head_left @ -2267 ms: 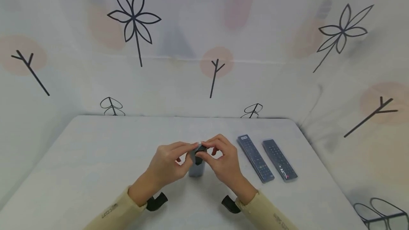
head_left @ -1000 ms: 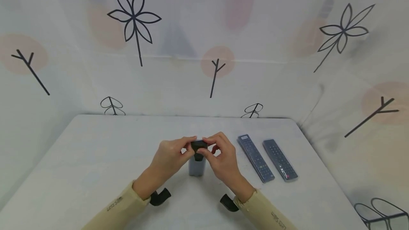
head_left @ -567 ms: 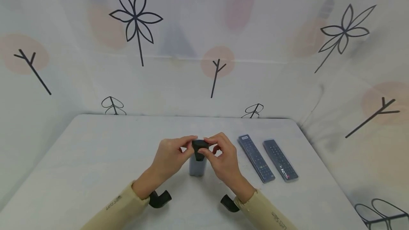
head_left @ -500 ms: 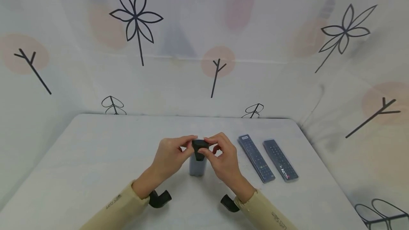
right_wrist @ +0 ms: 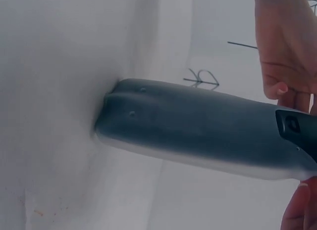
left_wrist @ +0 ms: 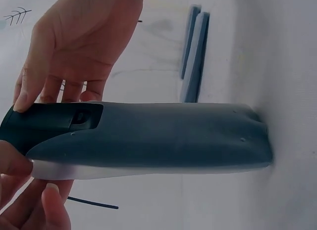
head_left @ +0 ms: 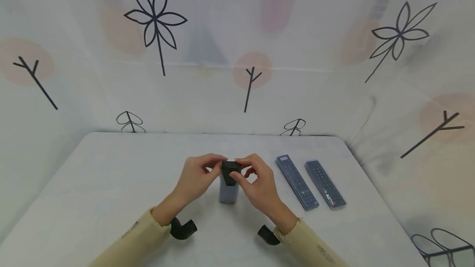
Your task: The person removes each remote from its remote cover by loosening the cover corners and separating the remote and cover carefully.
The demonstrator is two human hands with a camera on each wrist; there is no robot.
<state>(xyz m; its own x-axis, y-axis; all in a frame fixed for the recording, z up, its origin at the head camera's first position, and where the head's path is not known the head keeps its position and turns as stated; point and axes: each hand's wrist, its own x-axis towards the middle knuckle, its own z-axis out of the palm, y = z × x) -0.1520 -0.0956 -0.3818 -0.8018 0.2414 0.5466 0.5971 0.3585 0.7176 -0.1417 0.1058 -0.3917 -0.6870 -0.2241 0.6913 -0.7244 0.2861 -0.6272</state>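
Observation:
A dark grey remote (head_left: 228, 190) stands on end on the white table (head_left: 111, 184), its black cover piece (head_left: 230, 172) at the top. My left hand (head_left: 196, 178) and right hand (head_left: 257, 184) pinch that top end from either side. In the left wrist view the remote (left_wrist: 163, 136) lies across the frame, with the right hand (left_wrist: 79, 47) fingering the black cover (left_wrist: 47, 122). The right wrist view shows the remote (right_wrist: 198, 136) with its foot on the table, the cover (right_wrist: 299, 133) and the left hand (right_wrist: 285, 52).
Two flat black remotes (head_left: 297, 182) (head_left: 324, 184) lie side by side on the table to the right of my hands; they also show as the remotes (left_wrist: 195, 57) in the left wrist view. A patterned white cloth (head_left: 237, 52) walls in the table at back and sides.
Both hands have stayed at the remote's top end, and their fingers have shifted slightly. The black cover shows a little more between them. The remote stays upright in place.

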